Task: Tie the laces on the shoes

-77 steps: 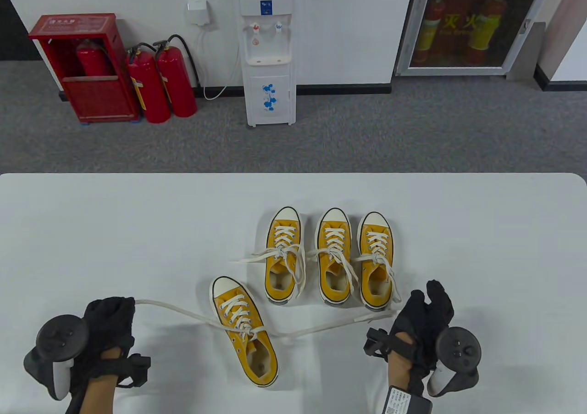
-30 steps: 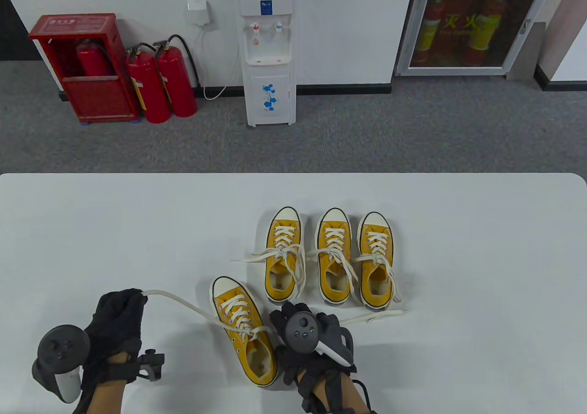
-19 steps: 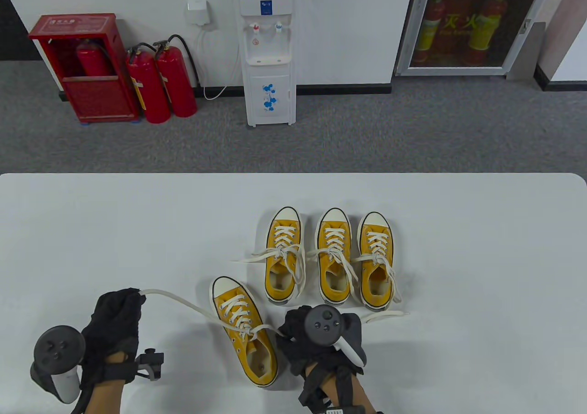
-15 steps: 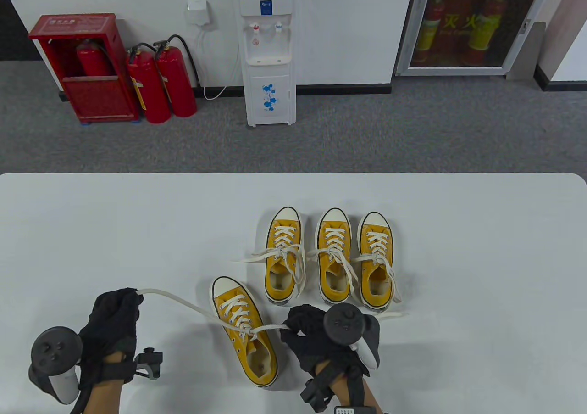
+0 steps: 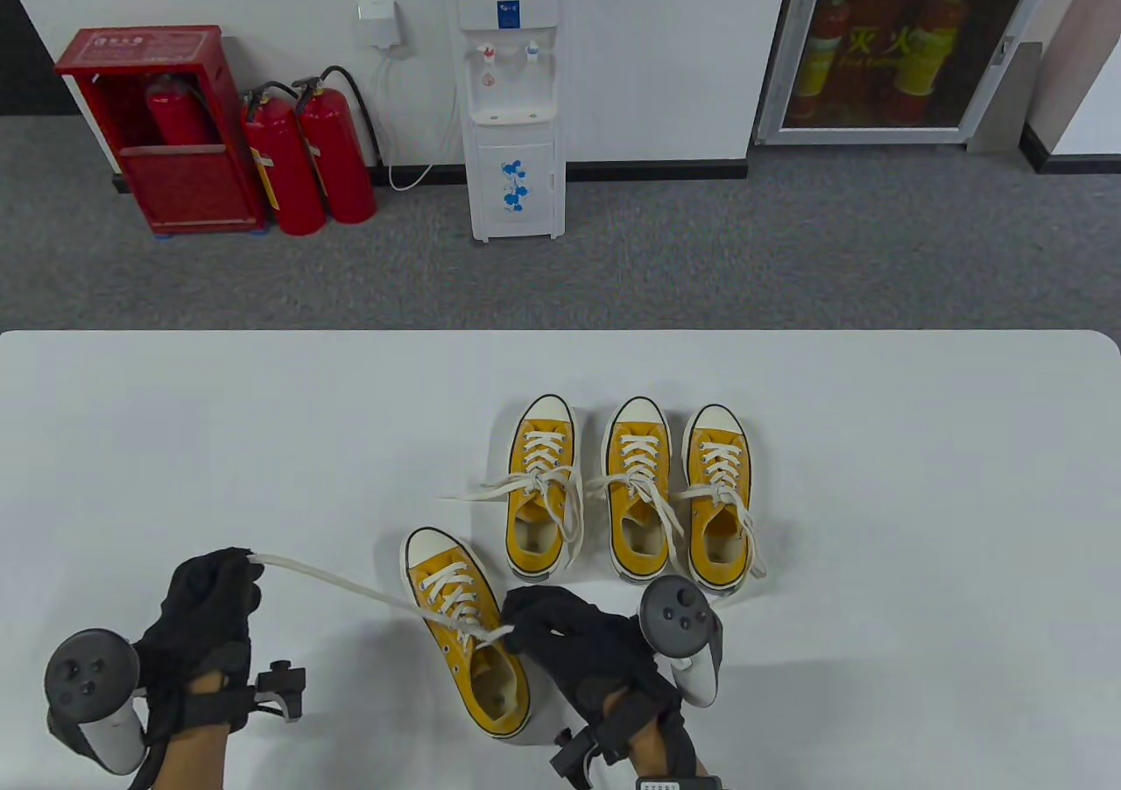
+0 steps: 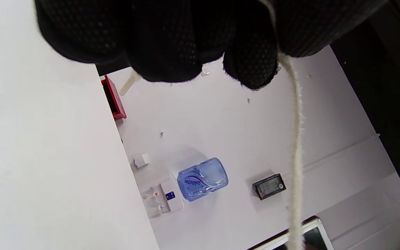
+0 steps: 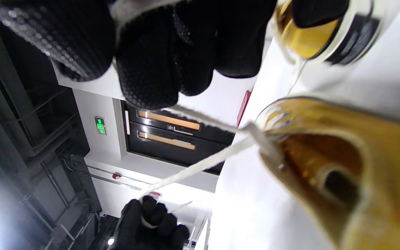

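A yellow sneaker [image 5: 467, 634] with white laces lies nearest me, toe pointing away and to the left. My left hand [image 5: 238, 573] grips one lace end [image 5: 341, 584], which runs taut to the shoe's top eyelets. My right hand [image 5: 528, 625] pinches the other lace [image 5: 492, 635] right beside the shoe's opening. In the left wrist view my fingers [image 6: 165, 45] close around the lace [image 6: 295, 156]. In the right wrist view my fingers [image 7: 151, 62] hold lace above the shoe [image 7: 342, 173]; the left hand [image 7: 149, 222] shows beyond it.
Three more yellow sneakers [image 5: 631, 488] stand side by side behind the near shoe, laces lying loose around them. The white table [image 5: 920, 492] ends at a far edge, with grey floor, a water dispenser [image 5: 512, 89] and fire extinguishers [image 5: 306, 159] beyond.
My right hand has moved left from the table's right side to the shoe and taken the right lace close to the eyelets. The lace's loose end has been drawn in. The left lace is tauter.
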A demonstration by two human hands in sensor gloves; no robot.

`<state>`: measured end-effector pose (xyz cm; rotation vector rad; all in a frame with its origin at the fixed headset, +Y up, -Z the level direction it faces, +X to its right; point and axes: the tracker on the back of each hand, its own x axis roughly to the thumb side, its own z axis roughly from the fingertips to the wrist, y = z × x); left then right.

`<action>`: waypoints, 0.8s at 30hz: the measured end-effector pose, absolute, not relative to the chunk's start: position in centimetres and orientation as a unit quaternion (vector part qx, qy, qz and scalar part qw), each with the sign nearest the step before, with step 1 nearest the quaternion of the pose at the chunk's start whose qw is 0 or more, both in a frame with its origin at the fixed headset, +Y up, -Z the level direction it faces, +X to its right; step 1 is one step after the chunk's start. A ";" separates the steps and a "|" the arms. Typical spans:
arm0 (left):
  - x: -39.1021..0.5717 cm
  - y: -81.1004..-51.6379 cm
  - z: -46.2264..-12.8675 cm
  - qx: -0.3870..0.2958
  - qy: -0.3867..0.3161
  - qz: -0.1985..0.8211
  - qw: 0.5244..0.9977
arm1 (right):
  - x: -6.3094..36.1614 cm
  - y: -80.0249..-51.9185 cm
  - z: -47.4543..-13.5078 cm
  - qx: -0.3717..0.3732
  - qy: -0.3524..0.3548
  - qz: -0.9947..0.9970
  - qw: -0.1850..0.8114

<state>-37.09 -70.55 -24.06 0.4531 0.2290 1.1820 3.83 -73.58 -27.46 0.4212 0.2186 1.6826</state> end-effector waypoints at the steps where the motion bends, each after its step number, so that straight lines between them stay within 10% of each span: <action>1: -37.1 -70.6 -24.1 0.210 0.106 0.554 0.799 | 3.5 -73.4 -27.5 0.186 0.103 0.734 0.645; 24: -36.4 -71.0 -24.4 0.191 0.092 0.558 0.803 | 0.7 -75.8 -29.2 0.180 0.163 0.624 0.743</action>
